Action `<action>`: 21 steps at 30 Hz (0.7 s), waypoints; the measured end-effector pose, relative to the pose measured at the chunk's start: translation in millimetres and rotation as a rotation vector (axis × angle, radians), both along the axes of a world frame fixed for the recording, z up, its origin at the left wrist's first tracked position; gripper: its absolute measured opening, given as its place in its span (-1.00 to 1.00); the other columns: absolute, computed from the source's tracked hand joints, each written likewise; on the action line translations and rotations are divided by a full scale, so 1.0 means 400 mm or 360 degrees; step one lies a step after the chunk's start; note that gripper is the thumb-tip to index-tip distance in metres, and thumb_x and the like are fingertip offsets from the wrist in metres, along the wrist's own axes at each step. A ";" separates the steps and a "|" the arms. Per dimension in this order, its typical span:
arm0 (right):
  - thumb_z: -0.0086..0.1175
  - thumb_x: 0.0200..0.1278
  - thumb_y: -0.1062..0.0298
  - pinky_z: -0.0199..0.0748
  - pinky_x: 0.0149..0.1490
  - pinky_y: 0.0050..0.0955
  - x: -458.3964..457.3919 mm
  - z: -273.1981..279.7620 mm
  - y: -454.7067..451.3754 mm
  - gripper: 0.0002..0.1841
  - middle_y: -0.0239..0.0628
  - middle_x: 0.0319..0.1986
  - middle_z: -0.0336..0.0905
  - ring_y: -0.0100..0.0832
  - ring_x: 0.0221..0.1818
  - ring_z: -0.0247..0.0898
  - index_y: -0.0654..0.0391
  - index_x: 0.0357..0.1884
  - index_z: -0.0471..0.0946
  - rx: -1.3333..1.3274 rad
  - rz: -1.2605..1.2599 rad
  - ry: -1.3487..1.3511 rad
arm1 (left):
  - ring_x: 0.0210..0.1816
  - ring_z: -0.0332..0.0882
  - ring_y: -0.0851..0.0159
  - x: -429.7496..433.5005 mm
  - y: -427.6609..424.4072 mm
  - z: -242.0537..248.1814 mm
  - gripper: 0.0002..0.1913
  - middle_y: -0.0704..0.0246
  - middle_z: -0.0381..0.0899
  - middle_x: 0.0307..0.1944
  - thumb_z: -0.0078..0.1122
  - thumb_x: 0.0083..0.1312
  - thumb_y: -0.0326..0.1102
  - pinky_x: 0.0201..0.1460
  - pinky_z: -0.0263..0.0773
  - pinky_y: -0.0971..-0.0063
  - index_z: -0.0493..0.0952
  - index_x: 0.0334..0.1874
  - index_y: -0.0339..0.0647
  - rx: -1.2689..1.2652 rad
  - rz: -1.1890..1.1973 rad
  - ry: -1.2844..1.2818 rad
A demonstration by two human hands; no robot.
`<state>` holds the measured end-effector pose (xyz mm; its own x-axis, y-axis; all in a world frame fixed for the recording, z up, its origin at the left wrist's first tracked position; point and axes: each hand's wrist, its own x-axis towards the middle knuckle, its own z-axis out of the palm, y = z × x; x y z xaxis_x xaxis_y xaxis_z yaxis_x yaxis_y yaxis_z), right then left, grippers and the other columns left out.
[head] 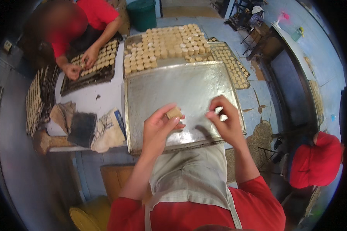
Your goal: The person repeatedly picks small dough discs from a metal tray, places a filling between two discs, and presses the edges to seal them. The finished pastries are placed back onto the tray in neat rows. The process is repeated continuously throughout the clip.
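Observation:
My left hand (162,124) holds a small stack of round tan biscuits (174,113) between thumb and fingers, above a metal baking sheet (173,86). Over the right part of that sheet, my right hand (225,115) pinches crumpled white paper (219,112). The bare sheet lies in front of me, its far edge against a tray packed with upright stacks of similar biscuits (176,43). Whether the held pieces are baked cannot be told.
At the upper left, a co-worker's hands (81,65) are over a dark tray of rounds (104,57). Cloths (82,130) lie at the table's left front. More filled trays (230,65) stand at the right. Another person in red (315,161) is at the far right.

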<state>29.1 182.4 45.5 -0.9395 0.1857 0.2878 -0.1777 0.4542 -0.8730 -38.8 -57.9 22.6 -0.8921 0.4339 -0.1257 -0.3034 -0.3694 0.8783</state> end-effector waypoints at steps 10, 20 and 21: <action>0.29 0.58 0.24 0.48 -0.13 -0.44 -0.113 -0.038 -0.242 -0.77 -0.33 -0.26 0.63 -0.44 -0.21 0.55 0.21 -0.02 0.63 -0.0141 0.0513 -0.0372 | 0.01 0.75 0.32 0.039 -0.157 -0.022 -0.62 0.25 0.73 0.02 0.29 0.52 -0.60 -0.01 0.74 0.41 0.57 0.36 -0.40 -0.0050 0.0206 0.0080; 0.22 0.68 0.28 0.50 -0.06 -0.53 -0.138 -0.029 -0.280 -0.81 -0.45 -0.18 0.68 -0.62 -0.15 0.51 0.21 -0.01 0.64 0.0083 0.0724 -0.0491 | 0.02 0.74 0.35 0.020 -0.195 -0.050 -0.61 0.25 0.73 0.04 0.29 0.52 -0.59 -0.05 0.74 0.43 0.58 0.37 -0.37 -0.0022 0.0207 0.0036; 0.24 0.65 0.26 0.49 -0.10 -0.51 -0.139 -0.032 -0.280 -0.80 -0.44 -0.20 0.69 -0.62 -0.20 0.51 0.20 -0.01 0.66 -0.0039 0.0702 -0.0520 | 0.02 0.74 0.35 0.016 -0.199 -0.052 -0.61 0.26 0.73 0.05 0.29 0.53 -0.58 -0.05 0.74 0.43 0.57 0.38 -0.37 0.0002 0.0196 0.0030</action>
